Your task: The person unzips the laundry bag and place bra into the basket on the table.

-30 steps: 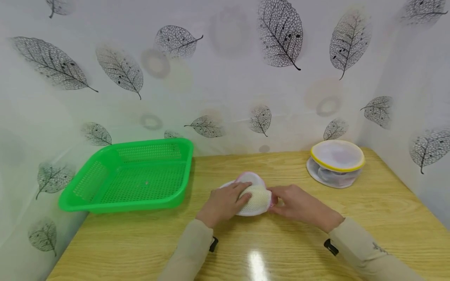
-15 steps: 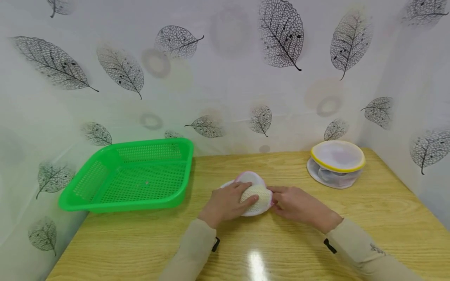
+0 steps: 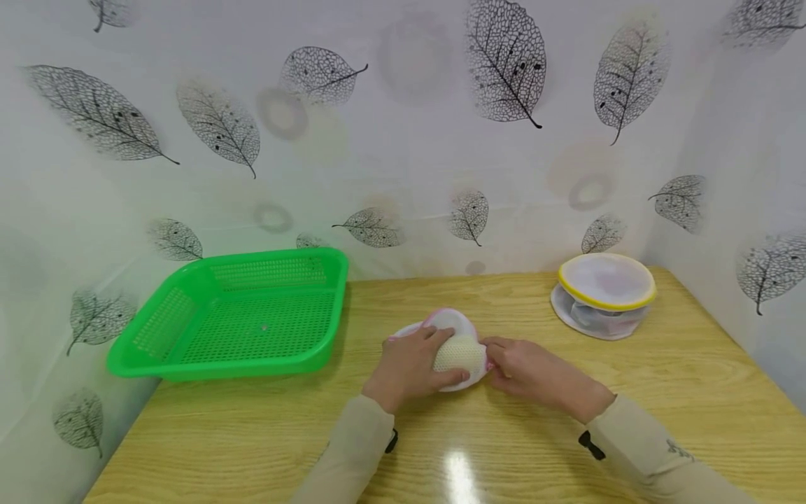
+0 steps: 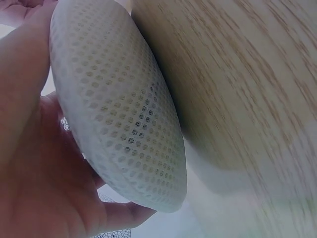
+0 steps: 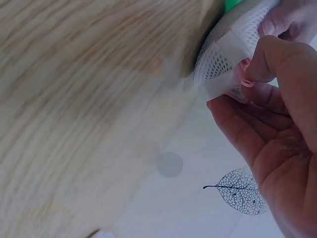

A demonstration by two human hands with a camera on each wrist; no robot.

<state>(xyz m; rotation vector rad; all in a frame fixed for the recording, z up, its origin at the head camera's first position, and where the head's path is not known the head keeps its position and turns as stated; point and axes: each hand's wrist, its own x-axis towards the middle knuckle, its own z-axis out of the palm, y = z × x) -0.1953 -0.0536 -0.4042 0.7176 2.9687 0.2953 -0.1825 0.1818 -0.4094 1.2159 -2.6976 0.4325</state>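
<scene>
A small rounded laundry bag of white mesh (image 3: 455,353) with pink edging sits on the wooden table, and a pale mesh cup shape bulges in it. My left hand (image 3: 409,364) holds its left side, thumb in front and fingers over the top. The left wrist view has the honeycomb mesh bag (image 4: 119,104) close up, with my left hand (image 4: 54,168) around it. At its right end, my right hand (image 3: 529,369) pinches the pink zipper pull (image 5: 244,73), between two white tabs in the right wrist view. My right fingertips partly cover that pull.
A green perforated plastic basket (image 3: 252,364) stands at the left of the table (image 3: 504,455). At the back right lies a round white mesh bag with a yellow rim (image 3: 606,283). A leaf-patterned curtain (image 3: 409,154) hangs behind and at both sides.
My left hand has shifted slightly right and its thumb lies lower across the bag. My right hand stays at the bag's right end, its fingers closed in more around the pink pull.
</scene>
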